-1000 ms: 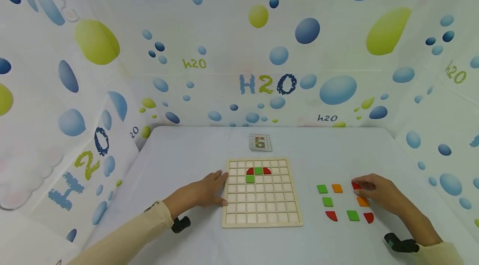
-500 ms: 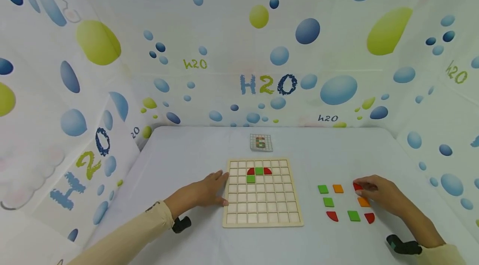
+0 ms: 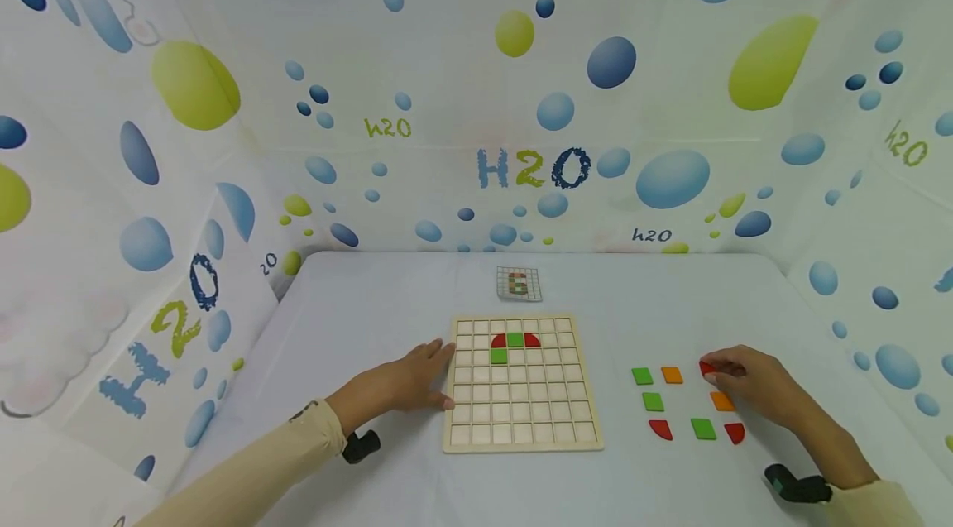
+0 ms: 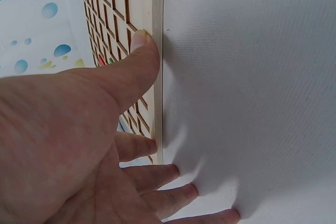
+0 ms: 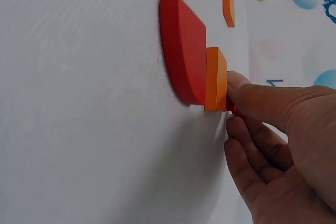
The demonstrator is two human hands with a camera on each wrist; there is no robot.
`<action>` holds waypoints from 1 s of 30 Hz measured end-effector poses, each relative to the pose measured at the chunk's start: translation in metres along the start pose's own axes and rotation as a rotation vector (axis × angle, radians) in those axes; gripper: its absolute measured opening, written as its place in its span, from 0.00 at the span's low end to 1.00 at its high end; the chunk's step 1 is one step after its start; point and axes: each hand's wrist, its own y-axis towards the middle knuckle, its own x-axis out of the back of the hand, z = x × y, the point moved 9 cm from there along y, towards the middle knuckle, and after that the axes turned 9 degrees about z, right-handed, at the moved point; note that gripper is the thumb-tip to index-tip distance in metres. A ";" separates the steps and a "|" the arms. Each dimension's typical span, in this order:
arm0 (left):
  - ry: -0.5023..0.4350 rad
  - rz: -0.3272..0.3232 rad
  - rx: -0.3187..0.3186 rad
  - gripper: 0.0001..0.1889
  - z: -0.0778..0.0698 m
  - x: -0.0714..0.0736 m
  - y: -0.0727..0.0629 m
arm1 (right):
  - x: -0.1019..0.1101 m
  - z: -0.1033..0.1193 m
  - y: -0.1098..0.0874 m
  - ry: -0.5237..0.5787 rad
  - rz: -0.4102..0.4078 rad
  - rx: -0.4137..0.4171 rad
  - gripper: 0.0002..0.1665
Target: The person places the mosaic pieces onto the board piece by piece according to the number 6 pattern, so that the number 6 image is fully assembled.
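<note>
My left hand rests along the left edge of a wooden grid board, fingers extended. In the left wrist view, its thumb touches the board's rim. On the board lie two red quarter-round tiles with a green square tile between them, and another green square below the left one. At the right, my right hand pinches a red quarter-round tile between thumb and fingers, down at the table. An orange square tile partly hides it in the right wrist view.
Several loose tiles lie right of the board: green squares, an orange square and red quarter-rounds. A small pattern card lies behind the board. White cloth covers the table, with a patterned curtain beyond.
My right hand shifts only very slightly, still at the same red tile. The left hand stays on the board's edge, and the tiles on the board have not moved.
</note>
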 end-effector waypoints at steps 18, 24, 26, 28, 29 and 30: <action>0.011 -0.007 0.002 0.50 0.001 0.001 0.000 | -0.005 0.069 0.017 0.010 -0.041 0.083 0.19; 0.021 0.003 0.009 0.49 0.002 -0.001 0.004 | -0.015 0.090 0.026 0.027 -0.024 0.075 0.18; 0.020 0.002 0.010 0.49 0.002 -0.001 0.005 | -0.018 0.097 0.029 0.023 -0.024 0.075 0.18; 0.022 0.001 0.010 0.50 0.002 -0.001 0.005 | -0.023 0.104 0.033 0.027 -0.026 0.075 0.17; 0.016 -0.005 0.007 0.49 0.002 0.000 0.004 | -0.025 0.107 0.035 0.026 -0.029 0.076 0.17; 0.018 -0.006 0.007 0.49 0.002 0.000 0.004 | -0.028 0.111 0.036 0.027 -0.031 0.079 0.16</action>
